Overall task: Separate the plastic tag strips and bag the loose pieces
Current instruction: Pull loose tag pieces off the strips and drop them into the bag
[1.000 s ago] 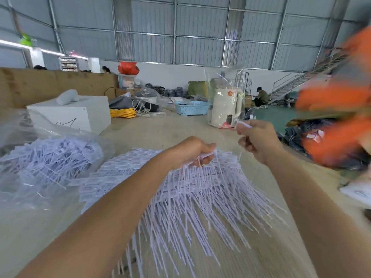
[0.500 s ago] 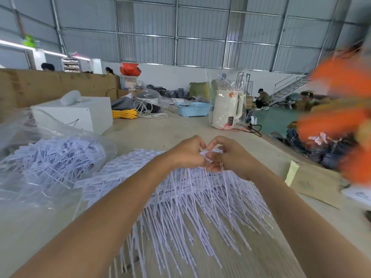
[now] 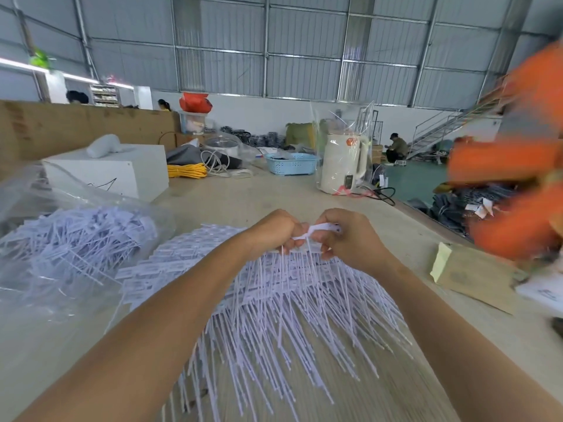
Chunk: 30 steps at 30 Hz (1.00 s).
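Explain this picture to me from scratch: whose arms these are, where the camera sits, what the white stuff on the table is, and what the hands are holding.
There is no machine here. The single picture comes from a wide-angle camera worn on a person's head, looking forward and down, so the two bare arms are the wearer's own. The left hand and the right hand meet in the middle and together pinch one white tag strip, its thin stems hanging down. Beneath them, on the table, lies a big fanned pile of tag strips. At the left sits a clear plastic bag with loose pieces inside. Farther back stand a white box, a blue basket and a wrapped white kettle. The orange blur at the right is too smeared to identify.
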Each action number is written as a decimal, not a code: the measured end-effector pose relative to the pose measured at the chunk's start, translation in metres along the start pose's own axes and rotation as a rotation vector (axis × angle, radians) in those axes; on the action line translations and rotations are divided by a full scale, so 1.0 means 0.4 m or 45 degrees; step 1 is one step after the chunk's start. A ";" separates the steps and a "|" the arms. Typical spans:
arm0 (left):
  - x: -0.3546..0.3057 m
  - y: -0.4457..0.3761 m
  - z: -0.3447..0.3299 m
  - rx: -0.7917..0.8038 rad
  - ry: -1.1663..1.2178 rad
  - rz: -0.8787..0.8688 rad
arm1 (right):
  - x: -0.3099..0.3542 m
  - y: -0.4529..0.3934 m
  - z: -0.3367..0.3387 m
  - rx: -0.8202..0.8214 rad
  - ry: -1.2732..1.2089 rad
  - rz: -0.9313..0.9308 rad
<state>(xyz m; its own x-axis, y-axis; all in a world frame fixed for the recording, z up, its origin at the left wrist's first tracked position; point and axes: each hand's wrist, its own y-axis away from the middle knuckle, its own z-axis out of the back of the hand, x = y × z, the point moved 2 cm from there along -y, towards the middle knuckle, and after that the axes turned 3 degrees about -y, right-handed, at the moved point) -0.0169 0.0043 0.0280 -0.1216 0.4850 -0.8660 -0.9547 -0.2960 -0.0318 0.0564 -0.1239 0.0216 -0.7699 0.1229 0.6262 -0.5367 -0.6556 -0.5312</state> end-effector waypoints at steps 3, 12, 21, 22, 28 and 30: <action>-0.001 0.004 -0.004 0.132 0.230 0.054 | 0.017 0.010 0.006 -0.099 0.315 0.378; -0.010 0.021 0.006 0.238 0.049 -0.008 | -0.055 -0.014 0.044 -0.295 0.029 -0.245; -0.024 0.016 0.001 0.116 -0.331 -0.075 | -0.030 -0.027 0.075 -0.147 -0.495 -0.450; -0.022 0.017 0.001 0.124 -0.395 -0.081 | -0.023 -0.028 0.076 -0.122 -0.643 -0.494; 0.006 0.015 0.005 0.088 -0.668 -0.139 | 0.002 -0.010 0.012 0.175 -0.525 -0.548; 0.011 0.013 0.002 0.049 -0.734 -0.121 | 0.005 -0.004 -0.021 0.212 -0.544 -0.547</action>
<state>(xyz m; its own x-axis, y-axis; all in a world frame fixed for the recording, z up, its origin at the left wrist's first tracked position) -0.0228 0.0055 0.0244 -0.1528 0.8808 -0.4482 -0.9764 -0.2045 -0.0689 0.0531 -0.1163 0.0190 -0.2732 0.1151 0.9550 -0.6800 -0.7253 -0.1071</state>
